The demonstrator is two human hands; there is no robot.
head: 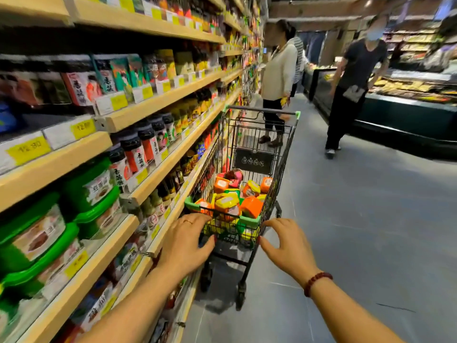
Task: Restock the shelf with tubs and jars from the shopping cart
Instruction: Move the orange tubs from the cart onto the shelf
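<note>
Head view looks down a grocery aisle, with both bare arms stretched forward toward a wire shopping cart (250, 221) that stands on the grey floor (371, 219), close beside the wooden shelf (158, 100) on the left. The left hand (184, 243) is spread wide at the cart's near green rim. Its fingers (197, 219) reach straight over the wire edge and its thumb sits lower, and nothing is held in it. A thin ring (188, 221) shows on one finger. The right hand (288, 246) hovers just beside the cart's near right corner with its fingers (274, 222) loosely arched and apart, holding nothing. A dark red bead bracelet (317, 283) circles that wrist.

Inside the cart basket lies a jumbled heap of orange-lidded tubs (251, 206) and yellow-lidded jars (226, 203), piled at the near end. On the shelf, stacked green-lidded tubs (96, 191) fill a lower left bay, and a row of black-capped jars (134, 149) stands on the level to their right. Yellow price tags (82, 128) line the shelf edges.

Farther along the aisle, past the cart's handle, a person in a white top (279, 70) stands facing the shelf. A person in a dark shirt (356, 70) is beside a chilled display case (408, 112) on the right.
</note>
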